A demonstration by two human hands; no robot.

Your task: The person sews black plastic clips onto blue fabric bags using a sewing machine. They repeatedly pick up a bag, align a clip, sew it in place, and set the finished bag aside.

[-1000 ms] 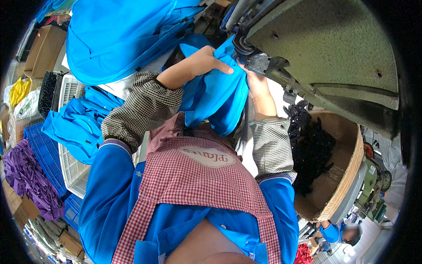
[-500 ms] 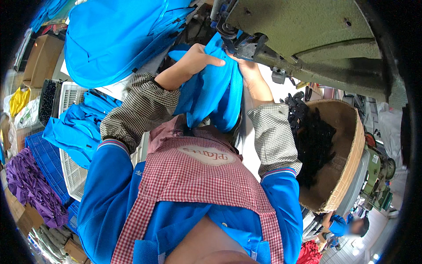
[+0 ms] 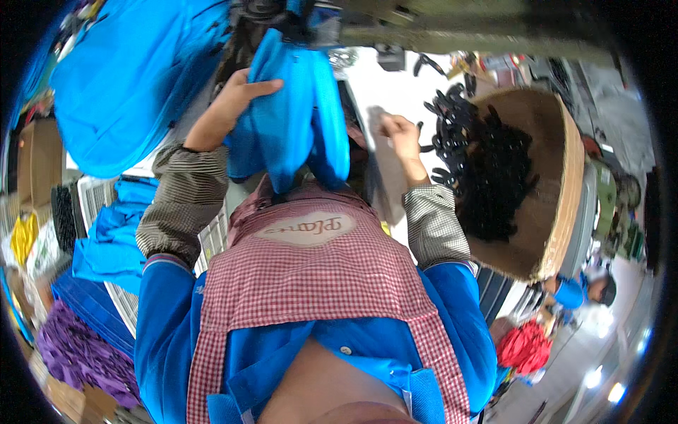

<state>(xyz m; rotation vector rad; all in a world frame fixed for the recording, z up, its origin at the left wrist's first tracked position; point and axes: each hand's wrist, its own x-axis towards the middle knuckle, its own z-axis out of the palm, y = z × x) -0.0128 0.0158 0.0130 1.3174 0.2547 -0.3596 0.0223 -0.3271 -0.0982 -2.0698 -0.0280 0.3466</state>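
In the left grip (image 3: 234, 104), blue cloth (image 3: 289, 116) is held at its upper left side, near the machine (image 3: 466, 30). Right grip (image 3: 401, 136) is curled over the white surface (image 3: 376, 74); whether anything is held cannot be told. Farther right, black pieces (image 3: 491, 187) are heaped in a box (image 3: 563, 205).

The white worktop (image 3: 367, 78) is brightly lit; glare spots (image 3: 616, 392) are seen lower right — the right hand (image 3: 402, 134) is blurred, outer edges are bowed and darkened.

Left hand (image 3: 237, 97) pinches folded blue fabric (image 3: 286, 116)
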